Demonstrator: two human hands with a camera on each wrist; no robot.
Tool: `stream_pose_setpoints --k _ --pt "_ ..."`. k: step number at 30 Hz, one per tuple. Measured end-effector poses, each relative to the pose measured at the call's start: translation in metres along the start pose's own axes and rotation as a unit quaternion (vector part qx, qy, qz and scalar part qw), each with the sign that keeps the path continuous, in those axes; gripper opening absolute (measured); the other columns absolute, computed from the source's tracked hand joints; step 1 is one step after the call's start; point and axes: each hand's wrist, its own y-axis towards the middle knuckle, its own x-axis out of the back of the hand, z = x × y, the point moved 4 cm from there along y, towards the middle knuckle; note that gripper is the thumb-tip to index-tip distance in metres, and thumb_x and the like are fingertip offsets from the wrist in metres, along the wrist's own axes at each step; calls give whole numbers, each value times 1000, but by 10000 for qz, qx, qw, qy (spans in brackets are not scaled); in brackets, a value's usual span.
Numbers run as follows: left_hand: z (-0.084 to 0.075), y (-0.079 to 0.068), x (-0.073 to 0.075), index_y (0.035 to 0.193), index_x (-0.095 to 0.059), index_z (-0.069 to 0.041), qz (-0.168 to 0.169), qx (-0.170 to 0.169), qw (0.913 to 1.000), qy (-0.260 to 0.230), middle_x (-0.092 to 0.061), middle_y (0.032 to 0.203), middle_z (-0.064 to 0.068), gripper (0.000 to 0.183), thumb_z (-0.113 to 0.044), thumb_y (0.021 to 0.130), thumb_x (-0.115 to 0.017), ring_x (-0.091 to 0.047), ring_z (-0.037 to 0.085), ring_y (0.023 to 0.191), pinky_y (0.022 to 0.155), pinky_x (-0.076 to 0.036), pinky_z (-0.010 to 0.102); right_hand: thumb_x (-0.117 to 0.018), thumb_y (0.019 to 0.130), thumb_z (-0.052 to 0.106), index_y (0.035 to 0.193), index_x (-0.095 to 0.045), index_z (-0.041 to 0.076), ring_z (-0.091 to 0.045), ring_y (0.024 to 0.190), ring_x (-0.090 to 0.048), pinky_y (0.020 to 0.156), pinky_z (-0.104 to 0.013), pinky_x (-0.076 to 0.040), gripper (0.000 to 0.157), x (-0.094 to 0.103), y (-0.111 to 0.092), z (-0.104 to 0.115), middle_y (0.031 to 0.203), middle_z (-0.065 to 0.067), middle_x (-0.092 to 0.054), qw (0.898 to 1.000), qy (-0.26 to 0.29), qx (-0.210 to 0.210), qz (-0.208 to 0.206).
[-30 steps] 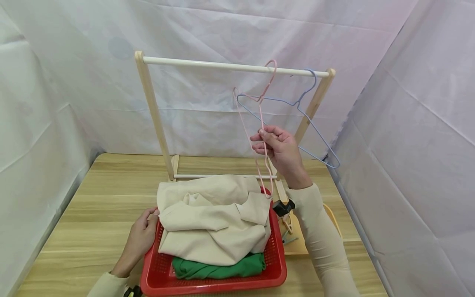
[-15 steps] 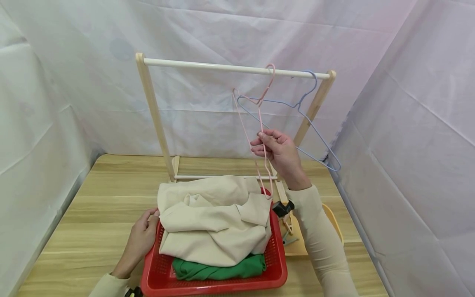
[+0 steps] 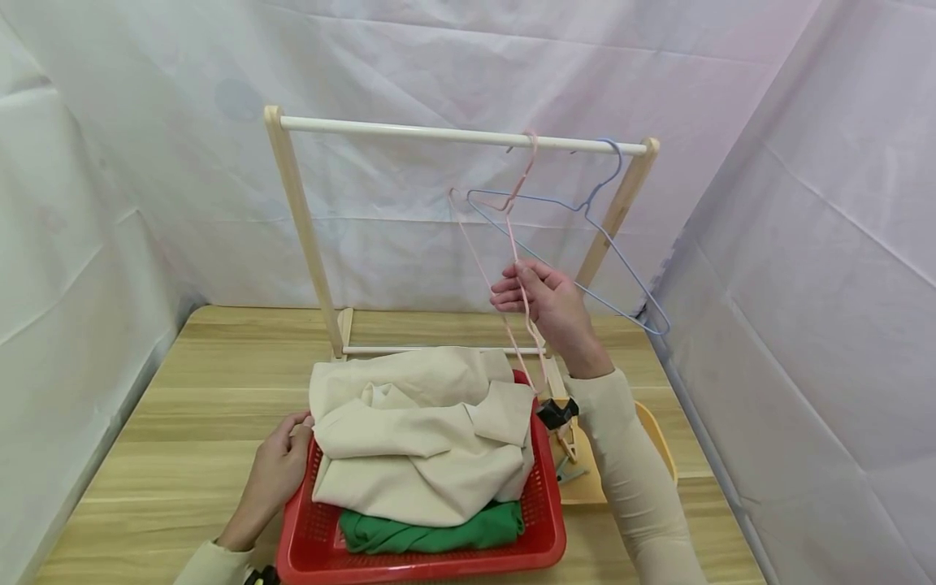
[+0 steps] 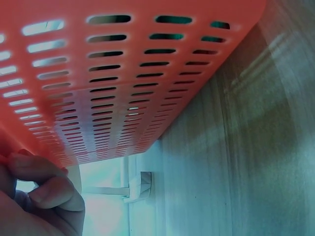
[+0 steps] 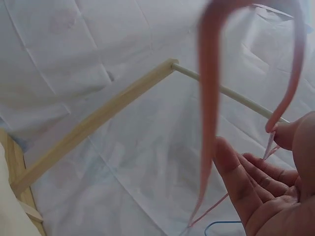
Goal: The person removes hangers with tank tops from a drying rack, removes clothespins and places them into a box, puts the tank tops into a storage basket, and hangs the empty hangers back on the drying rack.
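Observation:
A pink wire hanger [image 3: 526, 173] has its hook over the white rail [image 3: 395, 128] of a wooden rack. My right hand [image 3: 548, 305] is at the hanger's side, fingers fairly straight and thumb beside the wire. In the right wrist view, a wide gap separates the thumb from the fingers [image 5: 241, 179], with pink wire close to both. Fingers curled, my left hand [image 3: 281, 455] grips the left rim of a red basket [image 3: 552, 520]. Inside lie folded beige cloth [image 3: 417, 431] and green cloth [image 3: 431, 532]. The left wrist view shows the basket's slotted wall [image 4: 108, 73].
To the right on the same rail hangs a blue wire hanger [image 3: 541, 196]. The rack's left post [image 3: 303, 219] stands behind the basket. A yellow tray [image 3: 585, 487] with clothespins [image 3: 566, 443] sits right of the basket, partly under my right forearm. White sheets surround the wooden table [image 3: 183, 390].
The pink hanger's hook has dropped slightly onto the rail and its body has turned a little. My right fingers have loosened and straightened. The left hand and basket stay put.

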Motion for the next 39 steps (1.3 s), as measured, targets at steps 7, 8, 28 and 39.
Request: stream_pose_setpoints --k 7,8,28,39 --pt "-1 0 0 131 -56 -4 -14 -50 10000 78 -70 82 12 43 -35 108 -37 -63 11 63 53 -53 28 -51 104 23 105 -60 -1 -18 81 -71 76 -30 -59 26 1 -2 0 91 -10 -71 10000 -19 12 56" --pt "-1 0 0 131 -56 -4 -19 -63 9999 90 -70 82 12 43 -35 108 -37 -63 11 63 53 -53 28 -51 104 24 105 -61 -1 -17 81 -71 76 -29 -59 27 1 -3 0 91 -10 -71 10000 -30 21 49" --pt "-7 7 21 121 -65 0 1 -841 9925 891 -58 70 1 38 -31 104 -51 -47 6 55 50 -41 25 -49 105 24 98 -67 5 -16 79 -70 78 -29 -58 27 37 -20 -2 89 -6 -72 9914 -516 602 -1044" --pt "-14 14 45 111 -67 -2 -246 -1221 9821 1411 -53 65 -1 29 -26 103 -54 -41 8 50 44 -35 26 -48 105 23 102 -64 -2 -14 79 -71 78 -25 -57 30 73 -42 -9 89 -4 -72 9886 -703 612 -1182"
